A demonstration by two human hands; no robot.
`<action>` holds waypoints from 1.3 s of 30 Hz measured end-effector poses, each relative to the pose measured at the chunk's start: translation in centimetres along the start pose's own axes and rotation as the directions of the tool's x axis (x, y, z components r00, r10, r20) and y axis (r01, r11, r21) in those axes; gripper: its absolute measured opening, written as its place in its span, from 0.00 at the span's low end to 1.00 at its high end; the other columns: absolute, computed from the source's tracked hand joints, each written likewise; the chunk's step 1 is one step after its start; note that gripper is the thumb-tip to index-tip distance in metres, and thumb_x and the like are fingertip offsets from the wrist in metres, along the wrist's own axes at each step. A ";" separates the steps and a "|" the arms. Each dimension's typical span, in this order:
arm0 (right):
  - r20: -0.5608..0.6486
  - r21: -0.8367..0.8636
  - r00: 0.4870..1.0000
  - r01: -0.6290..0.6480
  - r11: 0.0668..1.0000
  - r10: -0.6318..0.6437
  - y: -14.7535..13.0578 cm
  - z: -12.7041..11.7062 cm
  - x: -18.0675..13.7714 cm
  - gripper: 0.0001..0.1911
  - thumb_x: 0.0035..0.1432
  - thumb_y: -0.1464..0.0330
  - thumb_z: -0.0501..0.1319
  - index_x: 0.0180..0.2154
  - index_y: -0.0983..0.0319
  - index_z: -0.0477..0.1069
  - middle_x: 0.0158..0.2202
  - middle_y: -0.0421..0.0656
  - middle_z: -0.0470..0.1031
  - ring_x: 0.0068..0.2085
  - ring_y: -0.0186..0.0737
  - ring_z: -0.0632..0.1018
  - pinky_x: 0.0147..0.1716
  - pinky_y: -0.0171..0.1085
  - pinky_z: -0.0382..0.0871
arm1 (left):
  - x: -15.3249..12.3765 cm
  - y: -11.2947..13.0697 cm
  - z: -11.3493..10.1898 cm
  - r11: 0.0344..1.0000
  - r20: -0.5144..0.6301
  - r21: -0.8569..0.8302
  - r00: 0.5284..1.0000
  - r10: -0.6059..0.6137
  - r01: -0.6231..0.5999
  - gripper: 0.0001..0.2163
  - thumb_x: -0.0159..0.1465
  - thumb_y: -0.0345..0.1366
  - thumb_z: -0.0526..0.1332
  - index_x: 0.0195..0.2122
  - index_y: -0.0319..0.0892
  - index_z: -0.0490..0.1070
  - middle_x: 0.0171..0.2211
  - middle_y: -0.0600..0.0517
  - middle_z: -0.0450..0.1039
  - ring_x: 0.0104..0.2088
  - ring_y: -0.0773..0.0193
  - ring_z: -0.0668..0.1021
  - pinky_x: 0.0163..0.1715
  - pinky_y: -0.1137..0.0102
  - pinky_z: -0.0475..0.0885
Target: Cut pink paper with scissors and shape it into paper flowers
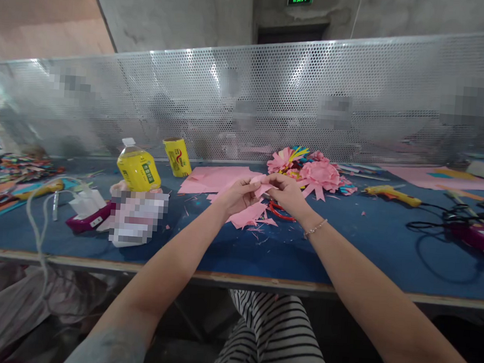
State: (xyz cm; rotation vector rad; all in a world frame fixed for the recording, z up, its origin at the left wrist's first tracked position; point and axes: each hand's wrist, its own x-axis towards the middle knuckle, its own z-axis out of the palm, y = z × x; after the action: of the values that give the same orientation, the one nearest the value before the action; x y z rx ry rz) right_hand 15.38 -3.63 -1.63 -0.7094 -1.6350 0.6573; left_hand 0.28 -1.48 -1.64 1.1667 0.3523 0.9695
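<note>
Left hand (241, 197) and right hand (286, 192) pinch thin pink paper (262, 190). Ruffled paper flowers (319, 176) lie near the worktop's (269, 261) far edge.

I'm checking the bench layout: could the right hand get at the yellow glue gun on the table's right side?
Probably yes: nothing seems to block the yellow glue gun from the near side, though the right hand may need to release the pink paper piece first.
</note>
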 end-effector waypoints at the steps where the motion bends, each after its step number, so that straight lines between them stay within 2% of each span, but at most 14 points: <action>1: -0.006 -0.006 1.000 0.006 1.000 -0.006 0.0 0.0 0.0 0.12 0.39 0.77 0.55 0.30 0.62 0.68 0.32 0.41 0.72 0.34 0.34 0.72 0.36 0.36 0.65 | 0.0 0.0 0.0 1.000 -0.004 0.001 1.000 0.001 -0.001 0.07 0.49 0.29 0.64 0.29 0.36 0.69 0.21 0.56 0.68 0.21 0.76 0.71 0.24 0.79 0.68; 11: -0.032 0.078 0.997 -0.073 0.994 0.076 0.4 0.1 0.3 0.04 0.39 0.73 0.59 0.24 0.63 0.69 0.22 0.38 0.69 0.24 0.29 0.68 0.25 0.32 0.63 | 0.0 0.1 0.0 0.998 0.001 -0.047 0.999 -0.037 0.037 0.05 0.49 0.28 0.62 0.27 0.37 0.67 0.20 0.56 0.68 0.21 0.75 0.72 0.25 0.77 0.69; 17: -0.024 0.181 0.989 -0.138 0.974 0.145 0.8 0.1 0.5 0.06 0.36 0.75 0.60 0.23 0.63 0.67 0.19 0.35 0.66 0.19 0.26 0.64 0.20 0.30 0.58 | -0.1 0.4 0.0 0.995 -0.023 -0.059 0.996 -0.082 0.081 0.05 0.49 0.30 0.63 0.25 0.38 0.66 0.20 0.55 0.68 0.22 0.72 0.73 0.27 0.74 0.69; 22: -0.042 0.205 0.988 -0.138 0.969 0.149 0.6 0.2 0.5 0.12 0.35 0.76 0.60 0.28 0.61 0.65 0.21 0.35 0.67 0.21 0.28 0.66 0.21 0.31 0.60 | 0.0 0.4 0.4 0.998 -0.066 -0.025 0.996 -0.066 0.064 0.06 0.48 0.28 0.63 0.26 0.38 0.66 0.20 0.55 0.69 0.22 0.72 0.73 0.29 0.73 0.69; 33: -0.065 0.138 0.988 -0.130 0.982 0.140 0.7 0.1 0.5 0.04 0.36 0.73 0.60 0.22 0.63 0.66 0.17 0.34 0.65 0.19 0.27 0.64 0.21 0.31 0.59 | -0.2 0.6 0.9 0.997 -0.072 0.072 0.997 -0.008 0.013 0.09 0.45 0.32 0.66 0.26 0.39 0.66 0.21 0.56 0.70 0.22 0.74 0.72 0.26 0.75 0.67; 39: -0.084 0.209 0.981 -0.156 0.965 0.176 1.0 0.1 0.6 0.05 0.34 0.74 0.61 0.20 0.63 0.66 0.15 0.34 0.65 0.19 0.26 0.64 0.20 0.31 0.59 | -0.3 0.7 1.0 0.997 -0.083 0.071 0.996 -0.024 0.030 0.09 0.45 0.31 0.65 0.26 0.39 0.66 0.20 0.57 0.69 0.22 0.74 0.72 0.26 0.75 0.67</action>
State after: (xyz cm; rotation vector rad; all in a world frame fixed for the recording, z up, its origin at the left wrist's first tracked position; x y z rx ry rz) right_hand 15.32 -2.51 -1.98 -0.7244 -1.4021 0.8806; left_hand 0.50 -2.32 -0.70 1.1869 0.4708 0.9897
